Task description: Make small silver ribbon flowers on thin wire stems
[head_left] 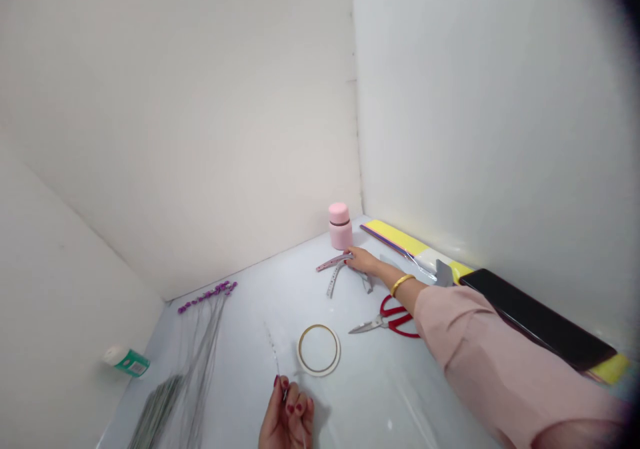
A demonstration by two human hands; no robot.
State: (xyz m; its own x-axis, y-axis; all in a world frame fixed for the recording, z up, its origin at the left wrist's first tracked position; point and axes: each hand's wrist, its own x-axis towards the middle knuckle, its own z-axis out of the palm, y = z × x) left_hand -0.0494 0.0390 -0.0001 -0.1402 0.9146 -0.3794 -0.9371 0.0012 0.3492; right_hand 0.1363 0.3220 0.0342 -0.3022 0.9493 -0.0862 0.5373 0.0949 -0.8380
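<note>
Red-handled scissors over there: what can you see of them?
The red-handled scissors lie flat on the pale table, closed steel blades pointing left towards a roll of tape. Two red plastic finger loops sit at the right end, beside the pink sleeve, which may touch them; I cannot tell. Nothing grips them.

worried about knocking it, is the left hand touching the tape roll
Apart: the head view shows a plain gap between the left hand and the tape roll, which lies beyond the fingertips and off to one side.
</note>
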